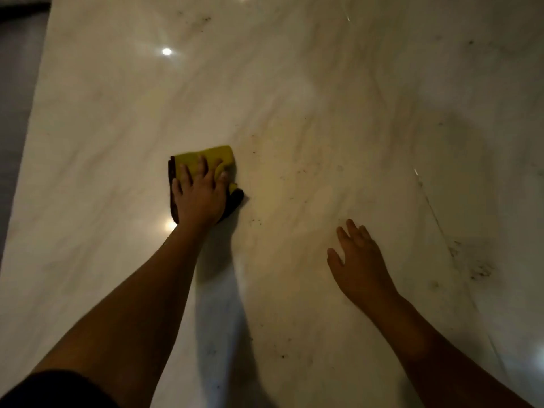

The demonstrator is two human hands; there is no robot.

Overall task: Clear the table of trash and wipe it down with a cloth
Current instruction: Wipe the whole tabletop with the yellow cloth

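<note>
A folded yellow cloth [216, 156] with a dark underside lies on the pale marble table [309, 98], left of centre. My left hand [200, 195] presses flat on the cloth, fingers spread over it and thumb at its right edge. My right hand [360, 262] is flat and open over the bare table surface at the lower right, fingers straight, holding nothing. Small dark crumbs [256, 221] lie just right of the cloth. A smudged patch of dark specks [477, 267] sits further right.
The table's left edge [28, 119] runs diagonally, with dark floor beyond it. A thin seam line [432, 207] crosses the table on the right. More dark specks [206, 19] lie near the far edge. Ceiling lights reflect on the glossy surface.
</note>
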